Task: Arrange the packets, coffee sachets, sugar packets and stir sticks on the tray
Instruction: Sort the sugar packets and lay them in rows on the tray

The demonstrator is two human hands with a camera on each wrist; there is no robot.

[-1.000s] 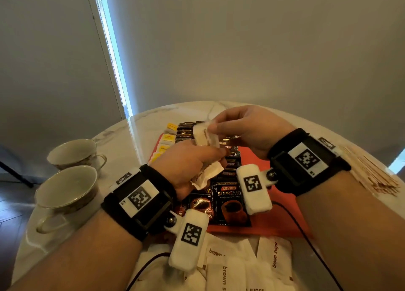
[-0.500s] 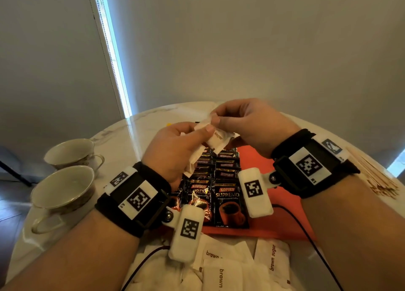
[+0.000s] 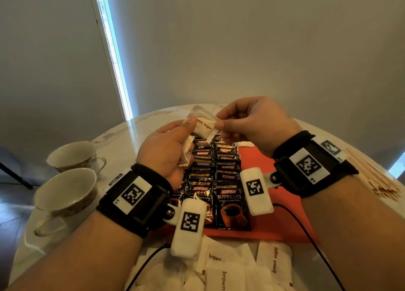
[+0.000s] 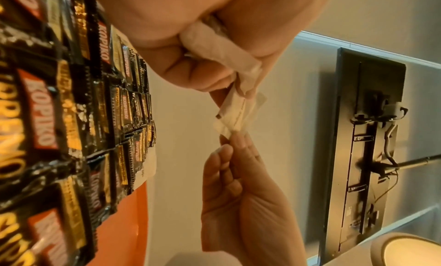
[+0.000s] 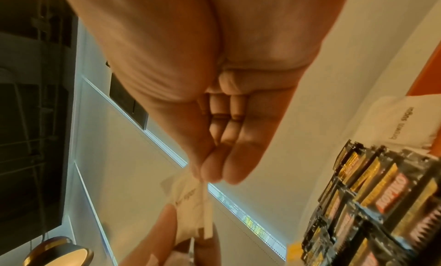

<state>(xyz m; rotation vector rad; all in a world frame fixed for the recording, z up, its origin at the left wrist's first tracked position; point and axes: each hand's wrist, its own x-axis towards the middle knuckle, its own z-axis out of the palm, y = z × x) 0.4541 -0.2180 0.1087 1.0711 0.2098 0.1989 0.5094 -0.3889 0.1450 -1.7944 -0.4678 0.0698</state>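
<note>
Both hands are raised above the orange tray [image 3: 274, 222], sharing one white brown sugar packet [image 3: 202, 125]. Left hand [image 3: 166, 152] pinches its left end with the thumb on top, fingers curled around more crumpled white packets [image 3: 185, 153] bunched in the palm. Right hand [image 3: 252, 124] pinches the packet's right corner between thumb and fingertips [image 4: 238, 141] — other fingers curled in. Directly below the grip, Kopiko coffee sachets [image 3: 215, 174] lie in overlapping rows on the tray. One more sugar packet [image 5: 403, 123] lies flat on the tray beyond the sachets, right of the grip. Nearer the body, loose sugar packets [image 3: 274, 262] sit on the marble table [image 3: 114, 141]. Stir sticks [image 3: 372, 174] are piled far right; two cups [image 3: 70, 174] are far left — well apart from the grip.
</note>
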